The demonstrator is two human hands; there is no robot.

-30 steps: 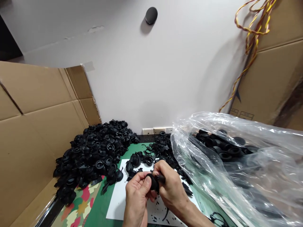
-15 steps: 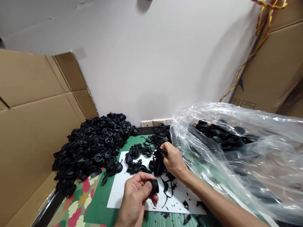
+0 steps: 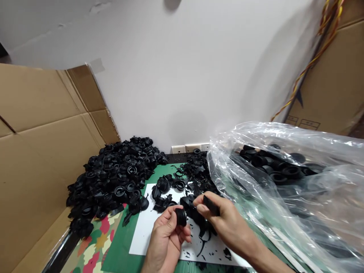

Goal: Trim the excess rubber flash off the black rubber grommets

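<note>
My left hand (image 3: 168,236) is closed on a ribbed black rubber grommet (image 3: 181,217), pinched between thumb and fingers so its rings face right. Just to its right, my right hand (image 3: 224,218) is closed around a short black handle (image 3: 211,206). What lies at the working end of that handle is hidden behind the fingers. Beneath both hands is a white sheet (image 3: 140,235) strewn with black rubber scraps (image 3: 227,253). Several untrimmed rubber grommets (image 3: 163,184) with ragged flaps lie on the sheet beyond my hands.
A large heap of black rubber grommets (image 3: 113,178) leans by the cardboard box (image 3: 42,151) at left. A clear plastic bag (image 3: 313,148) with smooth black rubber parts (image 3: 290,170) spreads over the right side. A green mat (image 3: 119,242) lies under the sheet; a wall rises behind.
My right hand has come back from the scrap pile, down and right, towards my left hand. The grommet in my left hand has turned so its ribs show.
</note>
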